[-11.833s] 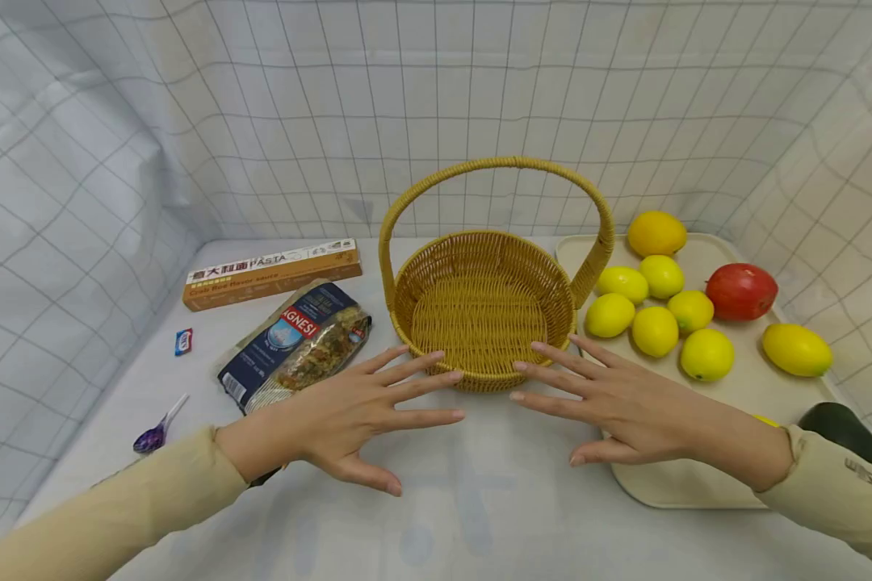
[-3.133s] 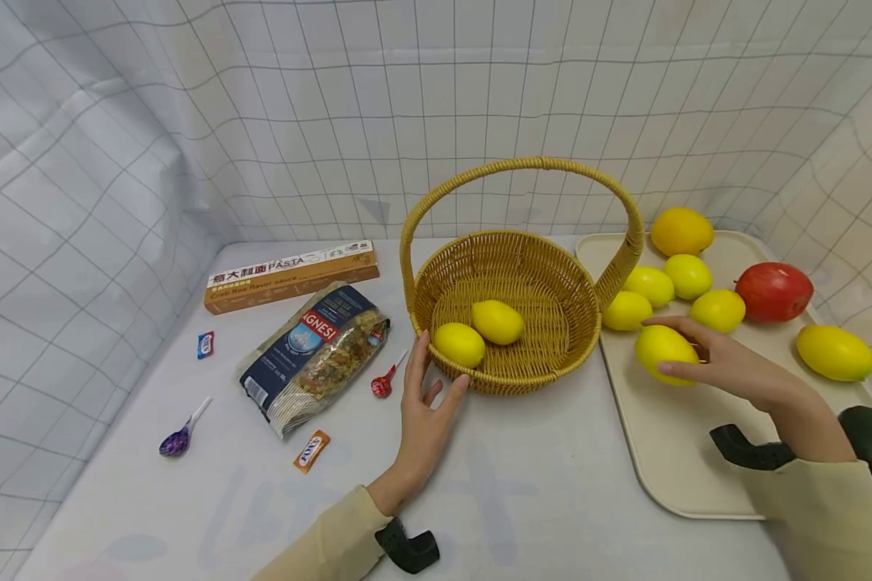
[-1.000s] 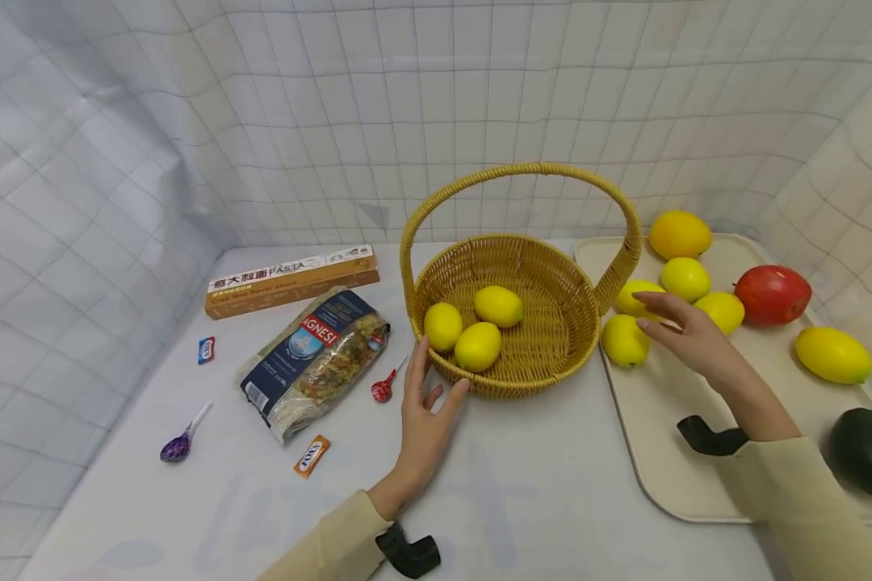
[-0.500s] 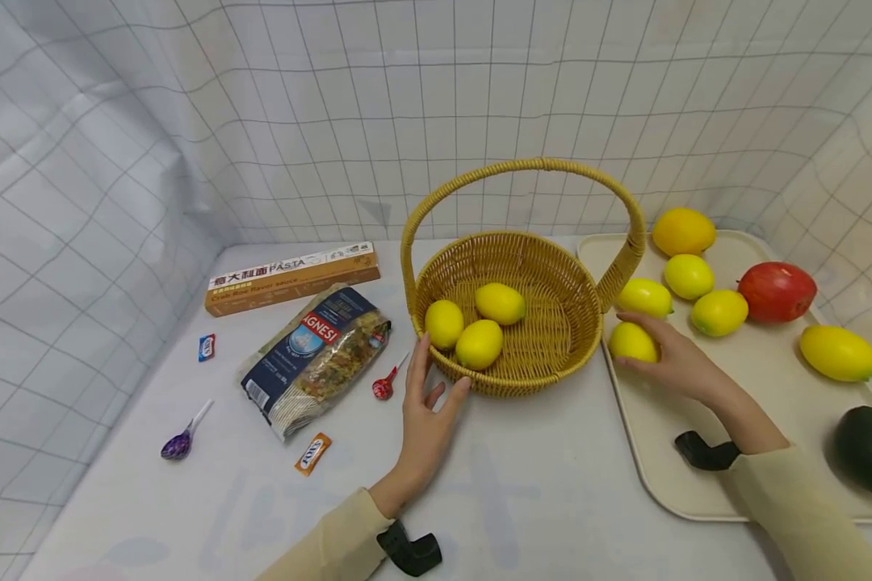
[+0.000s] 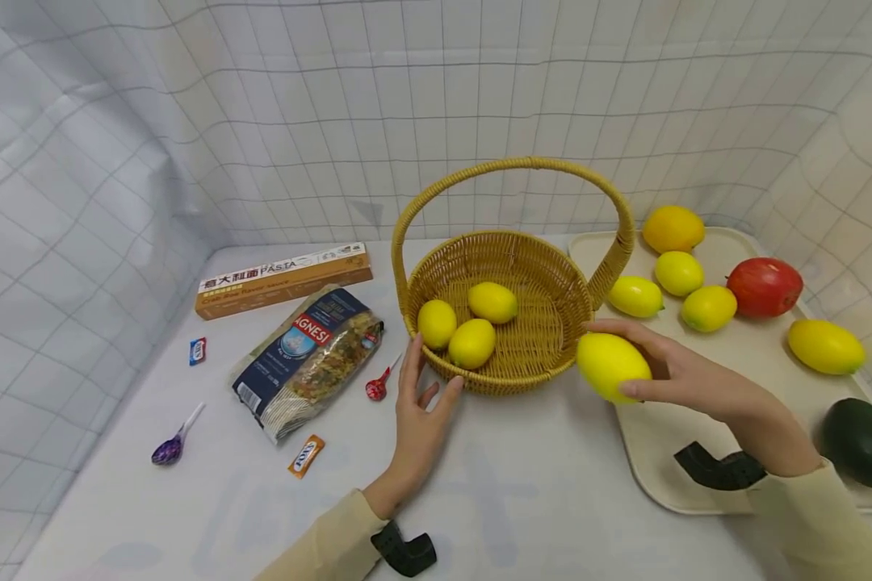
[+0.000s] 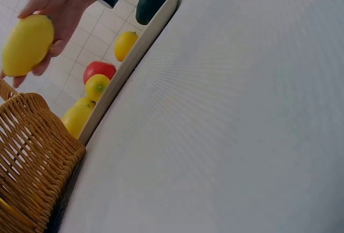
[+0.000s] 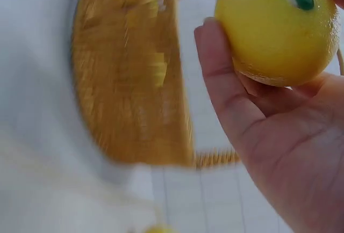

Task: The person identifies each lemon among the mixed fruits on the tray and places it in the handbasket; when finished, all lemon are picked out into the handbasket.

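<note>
A wicker basket (image 5: 545, 331) with a tall arched handle stands in the middle of the table; three lemons (image 5: 472, 344) lie in its left half. My left hand (image 5: 417, 432) rests against the basket's front-left rim, index finger and thumb touching it. Just off the basket's right side, my right hand (image 5: 686, 375) holds another lemon (image 5: 612, 367) between thumb and fingers, raised above the tray's left edge. The right wrist view shows this lemon (image 7: 277, 29) up close with a green stem spot, the basket (image 7: 129, 82) blurred behind it.
The beige tray (image 5: 690, 476) at right bears three more lemons (image 5: 708, 308), two larger yellow fruits (image 5: 827, 347), a red fruit (image 5: 765, 287) and a dark green one (image 5: 863, 444). At left lie a pasta box (image 5: 283, 281), pasta bag (image 5: 308, 355), lollipops (image 5: 169, 449) and small wrapped candies (image 5: 306, 456).
A third lemon has come into the basket since 3.1 s ago. My right hand has since taken another from the tray's left edge and lifted it toward the basket. The left hand stays at the rim.
</note>
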The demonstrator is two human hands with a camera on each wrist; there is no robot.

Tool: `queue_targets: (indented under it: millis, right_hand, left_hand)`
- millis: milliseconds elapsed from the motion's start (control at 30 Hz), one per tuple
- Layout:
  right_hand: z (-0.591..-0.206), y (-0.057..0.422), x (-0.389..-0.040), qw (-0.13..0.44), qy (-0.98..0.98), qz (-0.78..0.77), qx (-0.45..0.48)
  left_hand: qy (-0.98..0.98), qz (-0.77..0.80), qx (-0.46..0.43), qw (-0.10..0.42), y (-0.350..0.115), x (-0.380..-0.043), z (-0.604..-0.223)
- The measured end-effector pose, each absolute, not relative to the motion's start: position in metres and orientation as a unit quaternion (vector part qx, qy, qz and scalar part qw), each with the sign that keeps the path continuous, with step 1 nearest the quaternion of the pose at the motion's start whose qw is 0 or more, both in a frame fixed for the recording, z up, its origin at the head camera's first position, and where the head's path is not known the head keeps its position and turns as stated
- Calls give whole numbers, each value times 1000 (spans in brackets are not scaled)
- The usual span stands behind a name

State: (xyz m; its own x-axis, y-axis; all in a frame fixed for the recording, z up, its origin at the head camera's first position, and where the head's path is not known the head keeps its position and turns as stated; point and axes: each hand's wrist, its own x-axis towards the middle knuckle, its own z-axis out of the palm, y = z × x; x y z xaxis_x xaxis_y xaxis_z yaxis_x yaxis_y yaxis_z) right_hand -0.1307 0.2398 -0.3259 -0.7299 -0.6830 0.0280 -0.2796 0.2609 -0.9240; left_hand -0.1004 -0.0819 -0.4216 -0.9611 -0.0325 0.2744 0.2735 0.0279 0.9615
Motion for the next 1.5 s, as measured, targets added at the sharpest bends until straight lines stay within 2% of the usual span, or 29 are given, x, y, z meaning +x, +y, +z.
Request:
queue_targets:
  millis: [100, 267, 467, 733, 867, 1067, 1333, 1500]
  right_hand:
    - [-323, 211, -145, 215, 735, -542, -348]
    - [-330, 171, -176, 250, 731, -526, -356]
    - [-341, 145, -199, 304, 736, -483, -364]
    - [-349, 131, -205, 310, 742, -421, -419]
    - [-354, 122, -204, 307, 750, -412, -417]
    - [-356, 113, -207, 287, 773, -431, -366]
    - [-347, 124, -204, 129, 827, -458, -300]
    - [-328, 154, -190, 106, 812, -486, -307]
  left_hand:
    - [-710, -690, -87, 114, -82, -102, -423]
    - [-714, -686, -82, 116, -83, -103, -425]
    - [-718, -681, -85, 117, -83, -103, -425]
    - [-715, -686, -80, 106, -82, -100, -422]
    - [-714, -690, -75, 97, -80, -92, -406]
    - [-714, -688, -78, 104, -79, -88, -395]
    - [-712, -690, -78, 101, -79, -90, -395]
    - [-710, -692, -79, 104, -81, -90, -394]
